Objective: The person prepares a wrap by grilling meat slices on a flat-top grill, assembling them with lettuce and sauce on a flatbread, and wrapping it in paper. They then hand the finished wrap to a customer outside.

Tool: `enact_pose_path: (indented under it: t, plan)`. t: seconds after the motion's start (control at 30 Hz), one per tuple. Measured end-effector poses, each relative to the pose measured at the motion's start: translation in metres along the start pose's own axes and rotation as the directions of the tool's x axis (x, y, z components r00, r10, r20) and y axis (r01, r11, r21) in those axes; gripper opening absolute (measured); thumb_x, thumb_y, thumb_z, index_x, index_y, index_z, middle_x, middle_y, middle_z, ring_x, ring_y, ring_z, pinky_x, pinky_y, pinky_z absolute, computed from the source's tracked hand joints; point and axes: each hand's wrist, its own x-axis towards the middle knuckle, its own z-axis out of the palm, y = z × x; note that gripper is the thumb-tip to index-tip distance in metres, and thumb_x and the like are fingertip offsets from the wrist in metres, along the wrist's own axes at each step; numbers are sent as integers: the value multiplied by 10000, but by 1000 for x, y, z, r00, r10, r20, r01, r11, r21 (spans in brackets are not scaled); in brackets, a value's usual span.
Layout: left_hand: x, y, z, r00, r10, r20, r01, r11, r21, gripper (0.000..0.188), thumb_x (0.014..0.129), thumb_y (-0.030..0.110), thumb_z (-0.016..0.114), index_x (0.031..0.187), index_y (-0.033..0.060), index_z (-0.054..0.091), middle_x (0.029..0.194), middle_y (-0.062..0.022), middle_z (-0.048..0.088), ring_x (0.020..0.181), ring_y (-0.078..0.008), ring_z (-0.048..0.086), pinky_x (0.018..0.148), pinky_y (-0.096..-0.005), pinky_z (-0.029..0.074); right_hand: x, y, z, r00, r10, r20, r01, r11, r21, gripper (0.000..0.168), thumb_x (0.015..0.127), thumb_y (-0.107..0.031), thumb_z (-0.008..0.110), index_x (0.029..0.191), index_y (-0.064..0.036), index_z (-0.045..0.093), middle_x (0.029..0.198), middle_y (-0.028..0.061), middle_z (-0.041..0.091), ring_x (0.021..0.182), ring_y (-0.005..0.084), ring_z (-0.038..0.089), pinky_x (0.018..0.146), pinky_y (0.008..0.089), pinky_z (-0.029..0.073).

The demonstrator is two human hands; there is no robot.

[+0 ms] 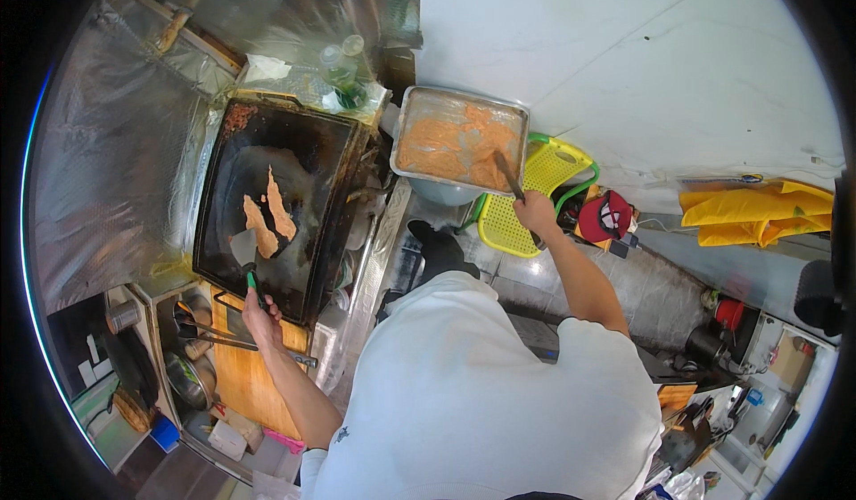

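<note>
My left hand (263, 316) is closed around the green and black handle of a metal spatula (243, 248), whose blade rests by two strips of orange-pink meat (261, 227) on a dark flat griddle (221, 232). Small reddish bits (239, 117) lie in the griddle's far left corner. My right hand (536, 212) grips a long dark utensil (509, 176), its tip in raw marinated meat (431, 147) spread over a rectangular metal tray (468, 93). The exact kind of this utensil cannot be told.
Bottles (348, 79) stand on the foil-covered ledge beyond the griddle. A wooden board (247, 380) carrying a long-bladed tool lies nearer me. A yellow-green chair (511, 226) stands beside the tray, with a red cap (604, 216) to its right. Metal bowls (187, 380) sit at the left.
</note>
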Motion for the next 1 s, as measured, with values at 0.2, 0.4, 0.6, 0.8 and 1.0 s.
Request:
enact_pose_path:
  t: [0.2, 0.4, 0.6, 0.8, 1.0]
  plan:
    - [-1, -1, -4, 999, 7, -36, -6, 1000, 15, 237, 994, 308, 492, 1067, 84, 519, 672, -1, 503, 487, -82, 412, 424, -233, 317, -8, 29, -13, 987, 43, -152, -9, 976, 218, 307, 828, -265, 581, 786, 38, 592, 746, 265, 622, 730, 420, 630, 662, 484, 493]
    - [-1, -9, -9, 997, 66, -39, -61, 992, 110, 236, 990, 306, 509, 1044, 77, 533, 651, 6, 501, 460, -71, 407, 406, -216, 310, -32, 20, -40, 992, -28, -120, 66, 944, 324, 276, 845, -233, 587, 768, 32, 573, 656, 239, 582, 634, 398, 603, 585, 455, 466]
    - [-1, -20, -16, 996, 87, -16, -85, 991, 102, 250, 976, 321, 535, 1053, 85, 563, 647, 16, 506, 460, -62, 417, 402, -202, 308, -20, -6, -39, 996, -77, 54, 51, 927, 372, 253, 878, -216, 562, 781, 17, 585, 597, 143, 598, 528, 237, 617, 522, 370, 479]
    - [2, -17, -15, 992, 122, -37, -111, 970, 216, 271, 957, 367, 549, 941, 97, 565, 613, 3, 500, 438, -78, 421, 384, -229, 316, -8, -81, -30, 920, -311, 241, 60, 717, 695, 183, 901, -152, 544, 775, -24, 581, 581, 46, 555, 490, 117, 536, 454, 278, 430]
    - [42, -15, 1, 970, 242, -2, -228, 918, 325, 422, 929, 335, 561, 1178, -4, 598, 669, -79, 606, 584, -172, 569, 553, -313, 448, 7, -227, -15, 754, -514, 409, 161, 749, 643, 205, 884, -159, 538, 757, -4, 581, 597, 65, 590, 502, 139, 560, 482, 285, 438]
